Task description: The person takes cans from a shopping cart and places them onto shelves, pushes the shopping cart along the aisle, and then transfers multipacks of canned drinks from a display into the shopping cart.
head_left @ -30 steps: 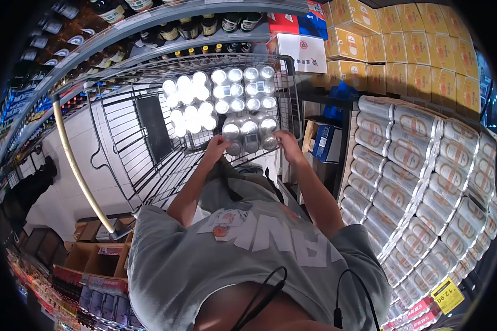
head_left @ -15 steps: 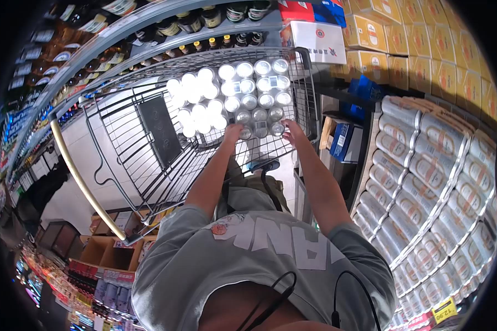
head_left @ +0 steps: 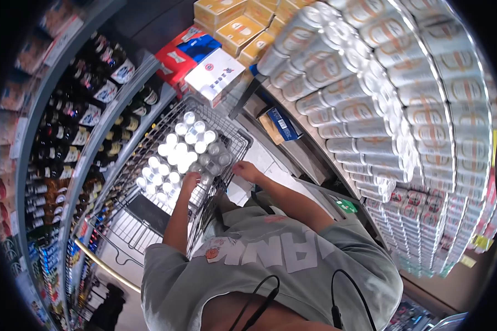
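Note:
Several packs of silver cans (head_left: 183,148) stand upright in a wire shopping cart (head_left: 234,124), their lids shining brightly. The nearest pack (head_left: 211,164) looks greyer, lying in shade. My left hand (head_left: 191,180) is at that pack's near left corner, fingers stretched toward the can tops; whether it still touches them is hard to tell. To the right of the same pack, my right hand (head_left: 247,172) is apart from the cans beside the cart's rim, its fingers loosely parted and holding nothing.
Stacked can packs (head_left: 370,99) rise high on the right. Bottles (head_left: 85,118) line the shelves on the left. A white carton (head_left: 214,76) and yellow boxes (head_left: 242,32) stand beyond the cart. The cart's pale handle (head_left: 107,266) is at lower left.
My right hand has come off the nearest pack and moved away to its right. My left hand stays by the pack. The view has turned toward the stacked cans on the right.

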Available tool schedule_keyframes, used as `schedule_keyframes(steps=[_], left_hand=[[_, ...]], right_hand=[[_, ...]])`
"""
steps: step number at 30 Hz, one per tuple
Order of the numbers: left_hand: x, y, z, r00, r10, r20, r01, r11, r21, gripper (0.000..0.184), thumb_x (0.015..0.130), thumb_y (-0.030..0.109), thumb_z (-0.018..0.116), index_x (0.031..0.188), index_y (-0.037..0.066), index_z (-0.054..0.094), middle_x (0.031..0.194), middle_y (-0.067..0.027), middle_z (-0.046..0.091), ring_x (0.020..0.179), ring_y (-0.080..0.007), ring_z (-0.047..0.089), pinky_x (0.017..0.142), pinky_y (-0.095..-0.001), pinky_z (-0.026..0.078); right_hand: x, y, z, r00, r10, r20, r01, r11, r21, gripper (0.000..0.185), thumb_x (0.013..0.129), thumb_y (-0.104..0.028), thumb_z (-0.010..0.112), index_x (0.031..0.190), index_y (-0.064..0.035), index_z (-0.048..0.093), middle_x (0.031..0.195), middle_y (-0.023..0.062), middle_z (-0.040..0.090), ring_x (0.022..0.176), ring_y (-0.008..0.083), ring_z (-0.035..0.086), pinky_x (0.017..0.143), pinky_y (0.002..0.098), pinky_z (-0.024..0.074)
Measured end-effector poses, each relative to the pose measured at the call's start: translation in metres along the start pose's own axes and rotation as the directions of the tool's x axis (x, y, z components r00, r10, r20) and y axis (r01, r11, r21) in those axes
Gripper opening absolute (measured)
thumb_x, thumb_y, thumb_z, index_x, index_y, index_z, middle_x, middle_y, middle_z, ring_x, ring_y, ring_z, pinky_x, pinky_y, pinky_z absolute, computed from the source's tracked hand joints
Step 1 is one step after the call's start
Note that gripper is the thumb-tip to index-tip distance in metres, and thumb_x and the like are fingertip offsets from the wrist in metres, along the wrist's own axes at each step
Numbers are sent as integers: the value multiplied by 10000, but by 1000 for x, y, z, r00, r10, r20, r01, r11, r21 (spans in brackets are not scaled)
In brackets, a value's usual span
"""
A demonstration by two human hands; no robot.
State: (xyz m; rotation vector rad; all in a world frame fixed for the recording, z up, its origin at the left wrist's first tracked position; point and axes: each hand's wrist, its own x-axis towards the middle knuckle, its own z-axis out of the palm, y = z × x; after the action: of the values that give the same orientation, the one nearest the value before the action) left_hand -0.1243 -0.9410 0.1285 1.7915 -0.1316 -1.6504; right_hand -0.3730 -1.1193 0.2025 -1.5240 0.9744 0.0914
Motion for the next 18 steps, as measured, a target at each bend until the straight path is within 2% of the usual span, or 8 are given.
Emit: schedule_keyframes(steps=[2,4,5,8,10,12,14,18], left_hand=[[18,0,9,986,167,-27,-167,985,-34,293,880,259,582,1104,76,622,959,-29,684,776,-120,589,647,-274,440],[-12,52,40,986,165,-34,-160,978,134,271,897,235,575,1106,69,622,955,-31,677,779,-119,592,642,-259,447],[-8,55,55,948,315,-35,-311,946,92,254,855,137,603,1056,-16,630,908,-93,676,746,-145,596,693,-280,488],[-14,81,114,886,457,72,-463,873,152,258,861,152,610,1052,-21,629,914,-89,679,798,-150,611,737,-271,489],[-38,99,171,872,473,127,-489,854,176,264,874,171,609,1058,-18,628,917,-103,683,839,-174,632,760,-281,493],[-43,96,220,810,517,275,-586,704,402,246,897,177,592,1056,-7,626,929,-119,688,859,-189,644,770,-305,495],[-67,87,275,785,496,371,-618,665,419,257,908,201,587,1072,7,627,930,-127,693,850,-213,650,777,-333,497],[-145,96,365,669,275,690,-683,594,426,329,888,289,625,1094,33,639,926,-127,704,830,-258,650,780,-338,494]], right_hand=[[-35,8,-14,1000,14,21,-13,999,-33,252,861,-196,591,1002,-2,666,873,94,684,822,184,640,772,316,509],[-65,41,-27,998,47,-29,-51,986,-158,264,842,-229,592,972,-15,677,839,93,681,805,190,640,755,326,506],[-79,64,-36,997,56,-56,-62,991,-116,267,839,-245,595,953,-20,681,824,96,679,800,193,640,745,338,506],[-136,116,-68,964,218,-155,-216,976,31,266,837,-269,595,894,-26,687,790,99,674,770,207,641,712,360,509],[-182,125,-98,914,281,-292,-279,959,47,276,875,-295,571,894,-42,679,768,83,663,710,187,635,666,347,517],[-202,171,-117,873,400,-279,-248,858,450,294,922,-320,521,858,-57,638,753,73,645,663,172,630,631,340,524],[-236,186,-134,851,410,-330,-132,774,620,316,958,-335,463,823,-73,579,738,75,617,619,169,616,605,348,528],[-277,218,-162,806,337,-486,95,737,669,314,941,-324,442,804,-56,531,734,106,583,743,246,674,660,360,543]])
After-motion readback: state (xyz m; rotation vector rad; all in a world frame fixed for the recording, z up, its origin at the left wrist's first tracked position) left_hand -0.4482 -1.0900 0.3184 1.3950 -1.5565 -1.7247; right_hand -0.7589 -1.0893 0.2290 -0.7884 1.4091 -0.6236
